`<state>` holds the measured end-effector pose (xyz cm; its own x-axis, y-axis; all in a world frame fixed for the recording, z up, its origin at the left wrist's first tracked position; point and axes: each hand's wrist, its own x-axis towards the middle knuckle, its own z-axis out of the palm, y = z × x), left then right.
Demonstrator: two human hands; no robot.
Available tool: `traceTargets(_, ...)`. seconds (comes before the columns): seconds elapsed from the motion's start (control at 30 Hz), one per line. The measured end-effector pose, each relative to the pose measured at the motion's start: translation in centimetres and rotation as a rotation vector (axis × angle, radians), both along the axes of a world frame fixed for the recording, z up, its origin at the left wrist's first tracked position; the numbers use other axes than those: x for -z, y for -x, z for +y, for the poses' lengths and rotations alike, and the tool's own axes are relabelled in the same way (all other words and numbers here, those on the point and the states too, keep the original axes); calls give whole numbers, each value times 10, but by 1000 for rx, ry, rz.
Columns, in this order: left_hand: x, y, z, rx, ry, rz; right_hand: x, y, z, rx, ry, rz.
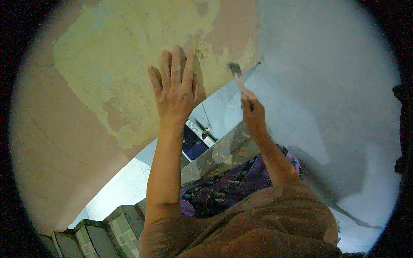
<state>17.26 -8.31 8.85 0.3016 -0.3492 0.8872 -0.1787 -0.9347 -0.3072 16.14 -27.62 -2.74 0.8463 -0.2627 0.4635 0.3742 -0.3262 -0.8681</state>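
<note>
My left hand [175,86] lies flat against the wall [116,64], its fingers stretched and spread over a yellowish patch. That patch has ragged edges, with pinkish-brown surface showing around it and through worn spots. To the right, my right hand [253,112] is closed round the handle of a paintbrush [236,73]. The brush points up and to the left, and its dark bristles are near the lower right edge of the yellow patch. Whether the bristles touch the wall cannot be made out. Part of the handle is hidden in my fingers.
A pale grey wall [309,86] meets the patched one at a corner on the right. Steps with tiled risers [122,228] descend at the lower left. Far below, past the wall's slanting lower edge, are white floor tiles [124,185] and a dark blue panel in a white frame [193,144].
</note>
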Motion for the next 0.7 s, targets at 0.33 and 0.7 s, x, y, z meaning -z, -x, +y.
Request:
traceTargets(0.33, 2, -3, 1, 0, -14, 25, -18, -17, -7, 67, 53, -345)
traceTargets(0.7, -4, 12, 4, 61, -64, 36, -84, 31, -14, 83, 172, -270)
